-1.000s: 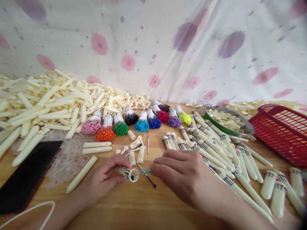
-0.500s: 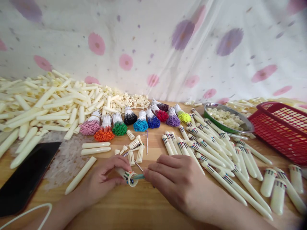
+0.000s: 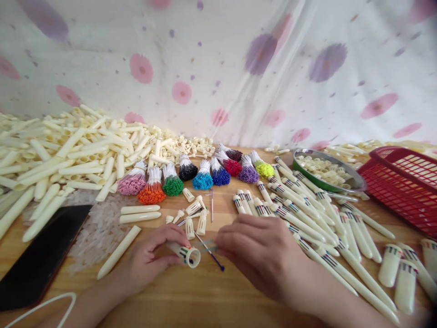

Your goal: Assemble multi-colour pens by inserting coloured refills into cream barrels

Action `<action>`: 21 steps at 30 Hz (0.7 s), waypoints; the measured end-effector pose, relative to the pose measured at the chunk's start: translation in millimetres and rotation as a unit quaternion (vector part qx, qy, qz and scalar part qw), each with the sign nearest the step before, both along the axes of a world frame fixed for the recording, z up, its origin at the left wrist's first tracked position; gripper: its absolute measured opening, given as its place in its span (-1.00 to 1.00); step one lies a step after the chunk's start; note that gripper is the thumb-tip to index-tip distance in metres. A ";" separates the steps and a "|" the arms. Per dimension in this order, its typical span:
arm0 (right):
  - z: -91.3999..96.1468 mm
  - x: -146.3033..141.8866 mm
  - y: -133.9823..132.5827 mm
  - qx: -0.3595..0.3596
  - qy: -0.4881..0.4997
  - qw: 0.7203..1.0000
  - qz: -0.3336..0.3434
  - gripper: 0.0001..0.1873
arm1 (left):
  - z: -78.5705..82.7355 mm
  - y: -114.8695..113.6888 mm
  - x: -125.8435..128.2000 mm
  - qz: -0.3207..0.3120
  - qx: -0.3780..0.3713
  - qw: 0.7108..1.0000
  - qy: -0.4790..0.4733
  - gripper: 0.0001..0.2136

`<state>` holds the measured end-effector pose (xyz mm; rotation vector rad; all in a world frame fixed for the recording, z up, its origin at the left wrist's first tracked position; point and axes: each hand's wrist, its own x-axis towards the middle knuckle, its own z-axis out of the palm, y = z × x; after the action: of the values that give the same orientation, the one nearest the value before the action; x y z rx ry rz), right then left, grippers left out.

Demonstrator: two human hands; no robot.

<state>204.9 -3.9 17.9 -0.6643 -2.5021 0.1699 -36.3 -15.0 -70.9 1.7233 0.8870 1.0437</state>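
My left hand (image 3: 150, 262) is closed round a short cream pen barrel piece (image 3: 186, 253), its open end turned to the right. My right hand (image 3: 261, 253) sits just right of it, fingers pinched on a thin teal refill (image 3: 210, 246) that is blurred and points toward the barrel's mouth. A purple-tipped refill (image 3: 211, 256) lies on the wooden table (image 3: 205, 296) between the hands. Bundles of coloured refills (image 3: 203, 175) stand in a row behind them.
A heap of cream pen barrels (image 3: 68, 150) fills the left. Several assembled pens (image 3: 307, 214) lie at the right, near a green bowl (image 3: 327, 173) of small parts and a red basket (image 3: 406, 187). A black phone (image 3: 37, 259) and white cable (image 3: 44, 303) lie near left.
My right hand pushed the teal refill up to the barrel's mouth, then drew back slightly to the right. The left hand has kept the barrel in place.
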 end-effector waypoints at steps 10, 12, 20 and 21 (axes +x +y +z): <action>-75.2 -5.3 56.1 -0.032 -0.126 0.931 -0.340 -0.88 | -14.2 0.8 -3.0 0.153 -0.062 0.986 0.026 -0.81; -86.4 -12.7 54.6 -0.014 -0.170 0.918 -0.359 -0.86 | -15.1 2.3 -2.3 0.170 -0.068 0.983 0.030 -0.82; -80.2 -17.2 59.0 -0.046 -0.151 0.909 -0.385 -0.82 | -16.2 5.0 0.2 0.196 -0.067 0.978 0.035 -0.81; -73.5 -13.6 68.1 -0.061 -0.138 0.910 -0.386 -0.81 | -16.9 5.2 0.2 0.199 -0.066 0.977 0.037 -0.81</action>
<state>191.3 64.2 -55.6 -1.7693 -2.2789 -0.0715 -36.1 -9.8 -87.8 1.5144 1.3576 1.1531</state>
